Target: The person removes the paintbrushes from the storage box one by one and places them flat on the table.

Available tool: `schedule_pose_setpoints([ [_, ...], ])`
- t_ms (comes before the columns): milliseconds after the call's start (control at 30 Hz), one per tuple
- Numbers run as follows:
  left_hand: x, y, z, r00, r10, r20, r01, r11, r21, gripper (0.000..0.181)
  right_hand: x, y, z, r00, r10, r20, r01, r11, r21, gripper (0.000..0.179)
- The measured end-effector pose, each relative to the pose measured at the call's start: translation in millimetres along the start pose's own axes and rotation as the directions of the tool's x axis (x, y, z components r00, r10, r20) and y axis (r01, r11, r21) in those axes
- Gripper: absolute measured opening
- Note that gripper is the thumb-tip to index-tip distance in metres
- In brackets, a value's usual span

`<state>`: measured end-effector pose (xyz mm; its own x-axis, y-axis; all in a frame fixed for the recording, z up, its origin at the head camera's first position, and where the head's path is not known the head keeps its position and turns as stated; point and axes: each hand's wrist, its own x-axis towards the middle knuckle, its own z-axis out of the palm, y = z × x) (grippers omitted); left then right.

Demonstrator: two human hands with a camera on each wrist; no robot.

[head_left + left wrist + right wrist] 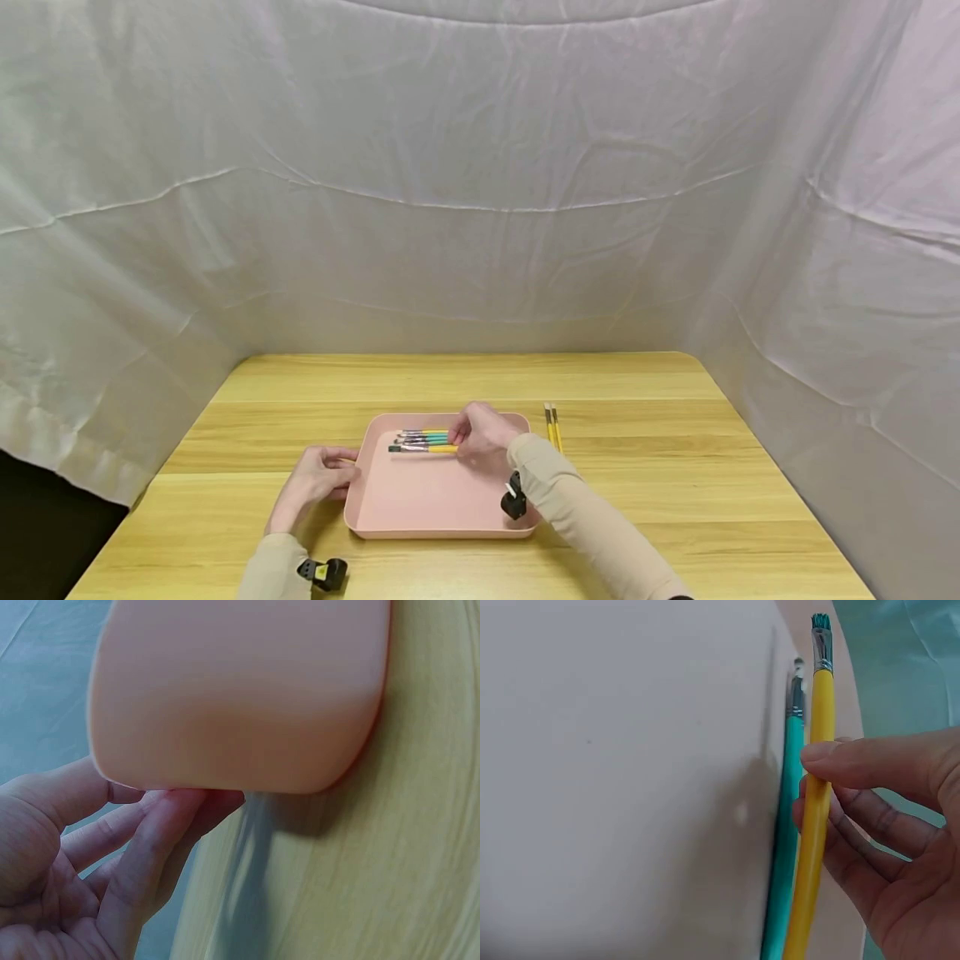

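Observation:
My right hand [483, 429] pinches a yellow paintbrush [822, 705] with green bristles between thumb and fingers, over the back part of a pink tray [442, 510]. Right beside it lies a teal paintbrush [783, 840], part of a row of several brushes along the tray's far side. My fingers hide the handle ends of that row in the head view. At the tray's left wall, my left hand [315, 479] holds the edge, its fingertips [176, 801] against the pink plastic.
Two yellow-handled paintbrushes [553, 427] lie side by side on the wooden table [660, 483], right of the tray, partly behind my right forearm. A grey cloth [480, 250] hangs behind the table and along both sides.

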<state>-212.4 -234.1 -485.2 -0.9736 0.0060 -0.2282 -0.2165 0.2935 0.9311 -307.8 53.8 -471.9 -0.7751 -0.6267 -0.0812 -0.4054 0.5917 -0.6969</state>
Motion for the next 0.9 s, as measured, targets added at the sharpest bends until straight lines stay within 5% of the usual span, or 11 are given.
schedule_pose_setpoints([
  [367, 1.5, -0.9, -0.2, 1.000, -0.004, -0.003, 0.004, 1.000, 0.005, 0.044, -6.4, 1, -14, 0.991, -0.105, 0.083, 0.103, 0.994, 0.028, 0.017],
  [733, 1.6, -1.5, -0.3, 1.000, 0.002, 0.002, -0.002, 1.000, 0.003, 0.043, -16.8, -6, -19, 0.990, -0.006, 0.138, -0.012, 0.991, 0.132, 0.022],
  [900, 0.6, -0.1, -0.1, 1.000, 0.003, 0.004, -0.003, 1.000, 0.003, 0.044, -20.3, -7, -21, 0.990, -0.024, 0.136, 0.005, 0.990, 0.140, 0.021],
])
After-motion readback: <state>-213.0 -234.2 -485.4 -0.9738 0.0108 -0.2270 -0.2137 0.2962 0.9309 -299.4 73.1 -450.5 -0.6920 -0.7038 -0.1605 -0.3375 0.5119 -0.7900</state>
